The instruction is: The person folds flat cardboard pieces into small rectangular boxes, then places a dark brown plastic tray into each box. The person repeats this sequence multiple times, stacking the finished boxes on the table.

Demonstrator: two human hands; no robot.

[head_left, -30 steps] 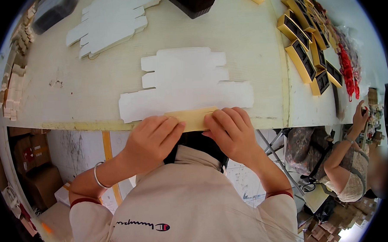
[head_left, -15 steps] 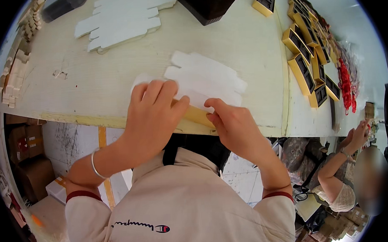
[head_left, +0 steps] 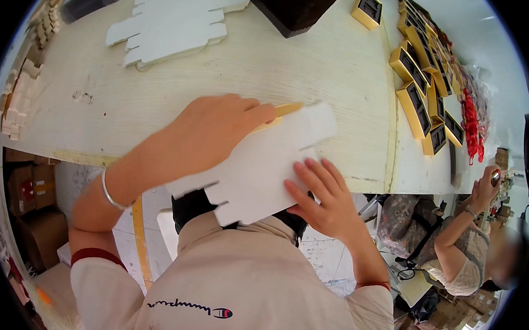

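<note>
- At the far left of my feed, cream folded cartons (head_left: pixel 21 105) sit stacked along the worktable (head_left: pixel 343 73), too overlapped for me to count.
- Next I see one dark grey bin (head_left: pixel 89 6), cut off by the top edge.
- One stack of white carton blanks (head_left: pixel 173 28) lies flat; I cannot count its layers.
- The wearer's left hand (head_left: pixel 216 130) – one silver bangle (head_left: pixel 108 189) on its wrist – reaches across, fingers bent and close together, touching a gold strip (head_left: pixel 289 109); I cannot tell whether they are clamped on it.
- One white carton blank (head_left: pixel 262 174) lies askew between the two hands, its near end past the table's front edge, the strip at its far side.
- Beyond it stands one dark brown box (head_left: pixel 298 9).
- The right hand (head_left: pixel 325 200) lays four fingers, slightly apart, on the blank; I cannot tell whether the thumb grips underneath.
- One gold box with a black insert (head_left: pixel 367 10) stands alone; more gold boxes (head_left: pixel 414 108) cluster to its right, partly hidden – no sure count.
- Red tassels (head_left: pixel 470 123) hang beyond, and one co-worker (head_left: pixel 457 251) sits at far right.
</note>
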